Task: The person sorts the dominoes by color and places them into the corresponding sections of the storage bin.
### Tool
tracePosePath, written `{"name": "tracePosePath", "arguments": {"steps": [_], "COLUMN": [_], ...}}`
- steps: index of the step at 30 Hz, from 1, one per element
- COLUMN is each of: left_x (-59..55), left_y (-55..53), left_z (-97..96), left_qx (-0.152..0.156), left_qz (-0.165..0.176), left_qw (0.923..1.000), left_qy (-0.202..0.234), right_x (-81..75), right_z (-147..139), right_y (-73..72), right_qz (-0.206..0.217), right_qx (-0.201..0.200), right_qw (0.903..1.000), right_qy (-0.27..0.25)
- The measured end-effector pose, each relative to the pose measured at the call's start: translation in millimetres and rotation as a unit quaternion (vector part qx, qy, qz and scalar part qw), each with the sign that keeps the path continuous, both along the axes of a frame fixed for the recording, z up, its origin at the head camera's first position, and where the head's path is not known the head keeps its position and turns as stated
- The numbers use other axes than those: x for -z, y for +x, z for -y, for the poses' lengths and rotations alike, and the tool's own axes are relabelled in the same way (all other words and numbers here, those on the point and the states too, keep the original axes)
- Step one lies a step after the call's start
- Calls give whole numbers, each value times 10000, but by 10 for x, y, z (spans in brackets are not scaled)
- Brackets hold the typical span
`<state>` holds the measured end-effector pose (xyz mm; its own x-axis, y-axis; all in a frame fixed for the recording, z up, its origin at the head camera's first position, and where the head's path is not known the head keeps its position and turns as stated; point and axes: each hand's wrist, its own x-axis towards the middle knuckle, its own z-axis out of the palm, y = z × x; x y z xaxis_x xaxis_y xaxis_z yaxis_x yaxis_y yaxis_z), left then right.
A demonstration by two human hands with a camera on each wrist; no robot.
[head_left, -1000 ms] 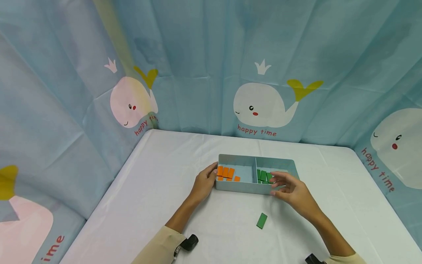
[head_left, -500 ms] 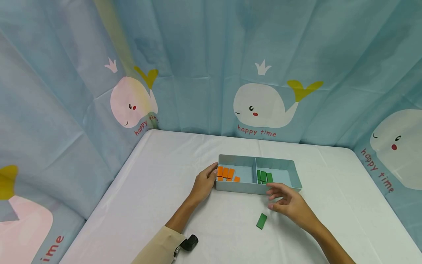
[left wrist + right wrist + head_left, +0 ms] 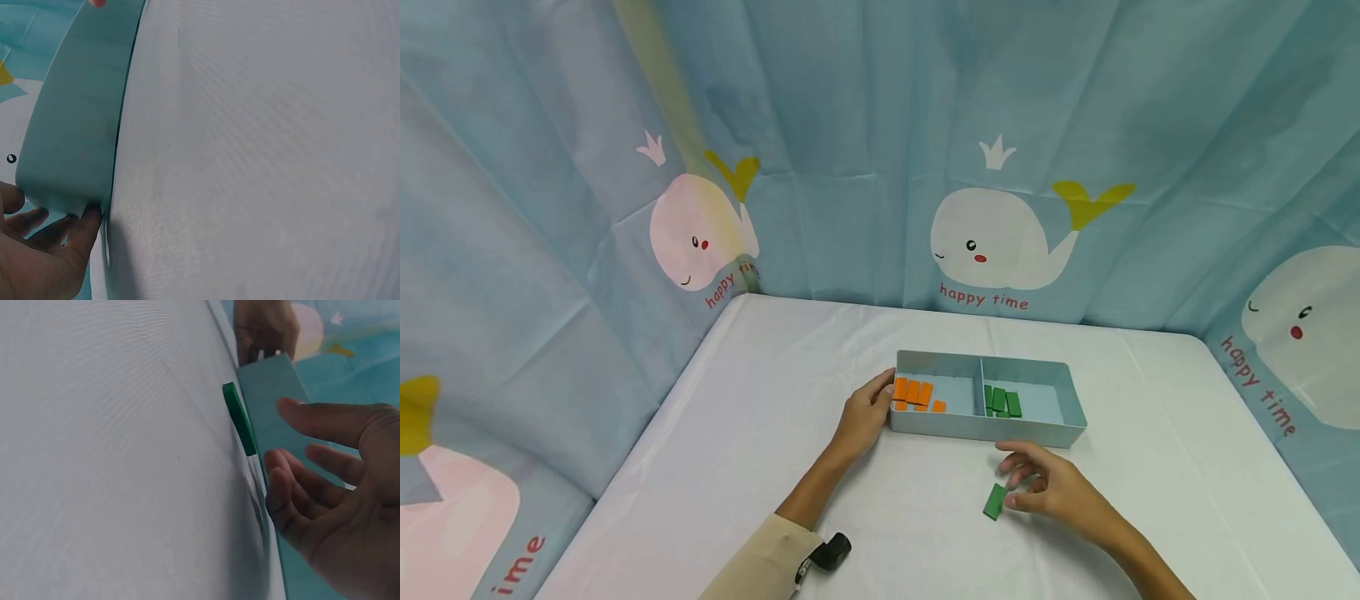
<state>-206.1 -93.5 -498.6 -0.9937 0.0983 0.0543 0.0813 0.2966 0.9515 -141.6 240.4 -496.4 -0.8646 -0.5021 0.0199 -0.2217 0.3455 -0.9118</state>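
Note:
A light-blue two-compartment tray (image 3: 970,429) sits mid-table. Its left compartment holds several orange blocks (image 3: 916,393), its right one three green blocks (image 3: 1002,402). My left hand (image 3: 880,400) grips the tray's left end, thumb over the rim; in the left wrist view the fingers (image 3: 87,219) press the tray wall (image 3: 81,125). A loose green block (image 3: 996,501) lies flat on the cloth in front of the tray. My right hand (image 3: 1026,487) hovers just right of it, fingers spread and relaxed, holding nothing. In the right wrist view the block (image 3: 239,419) lies just beyond the hand (image 3: 312,487).
The table carries a white cloth (image 3: 760,433), with its edges at left and right. A blue curtain with whale prints (image 3: 992,242) closes the back and sides. A black wrist camera (image 3: 831,552) sits on my left sleeve.
My right hand drew back from the tray's green compartment and came down toward me, beside the loose green block. The left hand and the tray stayed put.

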Motion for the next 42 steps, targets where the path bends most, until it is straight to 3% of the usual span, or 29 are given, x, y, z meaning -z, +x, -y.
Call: {"name": "tracePosePath", "arguments": {"steps": [10, 23, 42], "left_x": [-1, 10, -13], "left_y": [-7, -16, -15], "left_z": [4, 4, -1], "left_qx": [6, -59, -57], "left_qz": [88, 92, 52], "left_qw": [9999, 9999, 10000], "left_qy": [-55, -85, -56], "right_x": [21, 50, 52], "right_z": [-16, 44, 175], "right_y": [15, -3, 35], "right_qz": [422, -7, -180], "right_qx": [-114, -163, -180], "right_qw": [9990, 9997, 9967], "right_qy": [11, 157, 772]}}
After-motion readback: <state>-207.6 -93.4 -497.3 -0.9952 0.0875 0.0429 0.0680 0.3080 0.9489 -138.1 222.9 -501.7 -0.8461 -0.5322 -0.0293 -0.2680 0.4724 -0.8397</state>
